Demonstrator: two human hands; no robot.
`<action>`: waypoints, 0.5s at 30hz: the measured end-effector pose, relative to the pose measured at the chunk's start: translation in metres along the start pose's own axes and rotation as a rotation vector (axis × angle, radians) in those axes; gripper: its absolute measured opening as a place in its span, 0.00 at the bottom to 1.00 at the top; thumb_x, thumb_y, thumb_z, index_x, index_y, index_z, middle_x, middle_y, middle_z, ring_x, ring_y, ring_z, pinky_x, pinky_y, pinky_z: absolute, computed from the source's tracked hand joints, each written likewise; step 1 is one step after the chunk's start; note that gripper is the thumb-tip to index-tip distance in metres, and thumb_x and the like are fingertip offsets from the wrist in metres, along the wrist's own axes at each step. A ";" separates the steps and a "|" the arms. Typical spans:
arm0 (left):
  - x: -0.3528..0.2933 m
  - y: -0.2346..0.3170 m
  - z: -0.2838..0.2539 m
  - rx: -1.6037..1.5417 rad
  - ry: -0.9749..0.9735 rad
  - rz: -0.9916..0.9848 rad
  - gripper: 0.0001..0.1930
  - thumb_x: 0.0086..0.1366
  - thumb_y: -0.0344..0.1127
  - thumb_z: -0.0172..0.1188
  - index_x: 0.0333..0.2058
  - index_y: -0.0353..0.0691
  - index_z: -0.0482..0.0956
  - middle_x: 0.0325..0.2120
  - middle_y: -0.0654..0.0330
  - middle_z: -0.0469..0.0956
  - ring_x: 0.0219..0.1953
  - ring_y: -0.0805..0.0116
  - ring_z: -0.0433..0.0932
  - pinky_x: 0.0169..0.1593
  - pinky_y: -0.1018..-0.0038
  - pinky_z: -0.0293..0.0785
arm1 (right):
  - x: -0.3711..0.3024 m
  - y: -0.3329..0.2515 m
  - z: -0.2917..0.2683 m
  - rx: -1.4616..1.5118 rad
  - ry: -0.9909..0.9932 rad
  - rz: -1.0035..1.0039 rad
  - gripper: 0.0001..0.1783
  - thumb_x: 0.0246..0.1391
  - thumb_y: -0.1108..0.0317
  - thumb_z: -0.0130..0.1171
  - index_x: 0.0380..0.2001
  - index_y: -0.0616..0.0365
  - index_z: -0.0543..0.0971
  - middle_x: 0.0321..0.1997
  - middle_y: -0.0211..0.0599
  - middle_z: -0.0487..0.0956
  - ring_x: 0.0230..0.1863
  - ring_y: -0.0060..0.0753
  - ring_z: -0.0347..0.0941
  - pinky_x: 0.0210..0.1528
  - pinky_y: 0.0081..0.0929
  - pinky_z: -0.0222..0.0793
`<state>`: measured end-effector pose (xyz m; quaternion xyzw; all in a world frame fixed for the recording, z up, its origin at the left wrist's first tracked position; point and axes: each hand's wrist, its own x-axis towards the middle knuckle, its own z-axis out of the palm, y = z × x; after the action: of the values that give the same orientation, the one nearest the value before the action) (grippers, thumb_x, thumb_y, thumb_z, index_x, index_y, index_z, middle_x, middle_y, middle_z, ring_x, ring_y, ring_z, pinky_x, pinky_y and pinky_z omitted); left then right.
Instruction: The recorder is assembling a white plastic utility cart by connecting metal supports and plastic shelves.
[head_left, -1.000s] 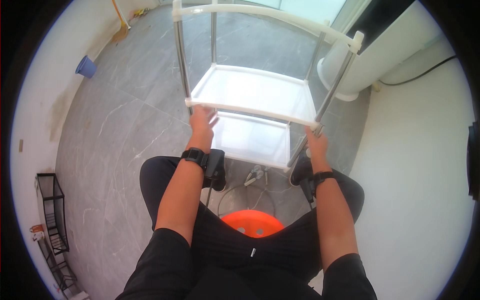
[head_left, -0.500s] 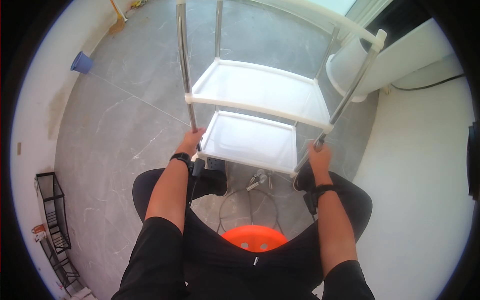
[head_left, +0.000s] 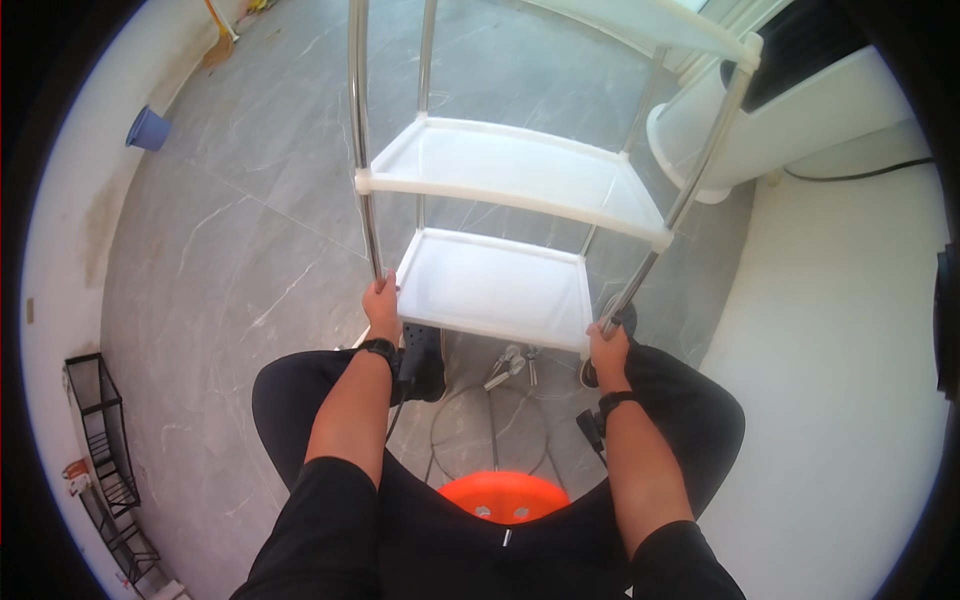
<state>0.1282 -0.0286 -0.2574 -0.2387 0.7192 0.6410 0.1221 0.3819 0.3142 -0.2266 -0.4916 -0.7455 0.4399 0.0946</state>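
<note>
A white tiered shelf rack (head_left: 500, 175) with silver metal poles stands in front of me. Its lowest shelf (head_left: 495, 285) is between my hands. My left hand (head_left: 381, 308) is closed round the left front pole, beside the lowest shelf's corner. Around the lower end of the right front pole (head_left: 632, 290), my right hand (head_left: 608, 355) has its fingers wrapped. On the floor between my feet lie a few small metal-and-grey parts, apparently casters (head_left: 505, 366). The top shelf (head_left: 665, 22) is cut off by the upper edge.
I sit on an orange stool (head_left: 505, 490) with a thin metal ring base. A blue bucket (head_left: 148, 129) and a broom (head_left: 220, 45) are by the left wall. Black wire racks (head_left: 98, 385) are at lower left. A white pedestal-like object (head_left: 690, 140) is right of the rack.
The rack has shifted slightly left in view. My left hand has gone a little lower, and my right hand has moved lower and leftward along its pole. Both hands keep their hold.
</note>
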 end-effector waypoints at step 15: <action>-0.049 0.128 0.006 0.497 0.111 0.167 0.22 0.62 0.51 0.61 0.36 0.32 0.80 0.31 0.48 0.82 0.35 0.52 0.80 0.38 0.63 0.72 | 0.022 -0.093 -0.066 0.072 -0.179 0.140 0.07 0.49 0.69 0.63 0.31 0.56 0.75 0.23 0.33 0.80 0.26 0.34 0.78 0.24 0.31 0.70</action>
<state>0.1053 -0.0051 -0.1247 -0.1761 0.8774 0.4384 0.0840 0.3483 0.3569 -0.1241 -0.4974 -0.6985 0.5143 0.0143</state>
